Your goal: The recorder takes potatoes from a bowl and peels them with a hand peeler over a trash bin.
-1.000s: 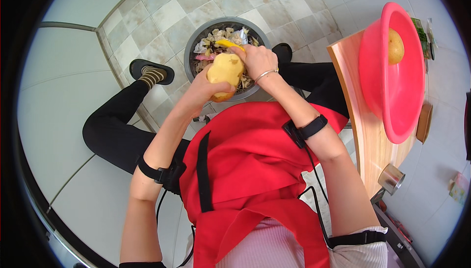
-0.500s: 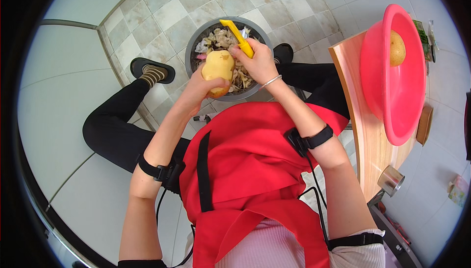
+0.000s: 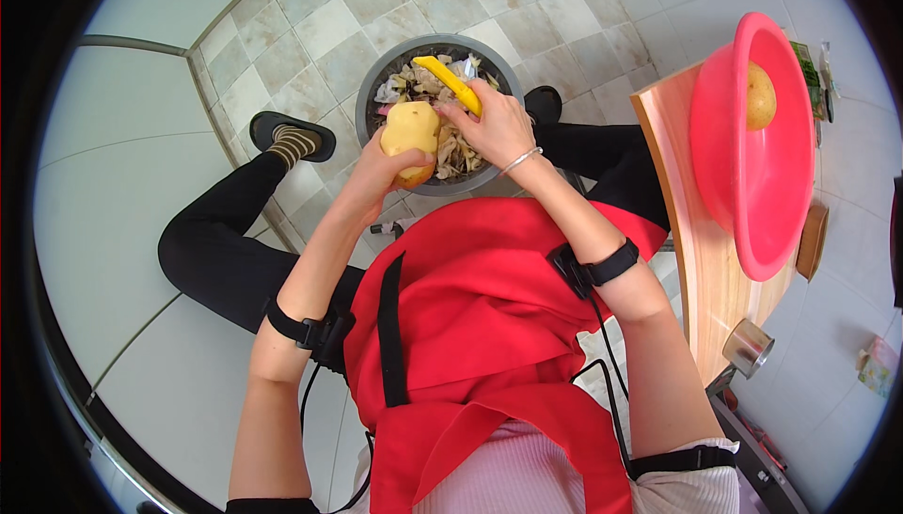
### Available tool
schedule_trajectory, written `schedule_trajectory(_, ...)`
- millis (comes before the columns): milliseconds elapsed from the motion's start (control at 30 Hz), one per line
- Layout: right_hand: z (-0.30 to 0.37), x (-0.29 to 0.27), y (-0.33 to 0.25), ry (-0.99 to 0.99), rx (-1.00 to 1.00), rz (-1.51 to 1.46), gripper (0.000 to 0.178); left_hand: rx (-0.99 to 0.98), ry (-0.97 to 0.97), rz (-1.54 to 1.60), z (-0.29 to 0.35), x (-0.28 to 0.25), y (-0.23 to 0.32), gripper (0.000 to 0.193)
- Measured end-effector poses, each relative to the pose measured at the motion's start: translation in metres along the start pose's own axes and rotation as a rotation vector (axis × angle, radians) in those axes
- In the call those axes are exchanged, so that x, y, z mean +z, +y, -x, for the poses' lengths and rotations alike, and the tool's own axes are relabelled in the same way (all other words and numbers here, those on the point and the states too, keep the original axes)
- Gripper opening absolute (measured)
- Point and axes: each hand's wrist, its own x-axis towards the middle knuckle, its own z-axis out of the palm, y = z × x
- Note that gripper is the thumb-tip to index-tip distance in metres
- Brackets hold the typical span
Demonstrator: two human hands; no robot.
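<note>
My left hand (image 3: 388, 164) is closed round a potato (image 3: 411, 128) that is mostly peeled and pale yellow. Some brown skin shows at its lower end, and small dark spots mark its flesh. In my right hand (image 3: 497, 128) is a yellow peeler (image 3: 450, 83), its head pointing up and to the left. The peeler is apart from the potato, just above and right of it. Both hands are over a grey waste bin (image 3: 365, 91) holding peelings (image 3: 458, 158) and scraps.
At right, a pink basin (image 3: 743, 157) with an unpeeled potato (image 3: 760, 97) stands on a wooden board (image 3: 691, 260). A metal can (image 3: 749, 347) sits by the board's near end. My legs spread either side of the bin on the tiled floor (image 3: 414, 6).
My right hand and the peeler have shifted slightly left and are tilted a little differently. The potato has turned slightly in my left hand and moved a little left.
</note>
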Motion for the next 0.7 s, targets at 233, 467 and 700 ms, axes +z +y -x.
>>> schedule_trajectory(233, 0.016, 0.004, -0.012, -0.03, -0.146, 0.112, 0.039, -0.008, 0.0, -0.04, -0.005, 0.004, 0.007, 0.055)
schedule_trajectory(467, 0.007, 0.017, -0.007, 0.101, -0.123, 0.258, 0.042, -0.034, -0.013, -0.018, -0.001, 0.007, 0.012, 0.05)
schedule_trajectory(700, -0.012, 0.036, 0.028, -0.065, 0.068, 0.372, 0.044, 0.083, -0.076, -0.141, 0.006, 0.011, 0.011, 0.061)
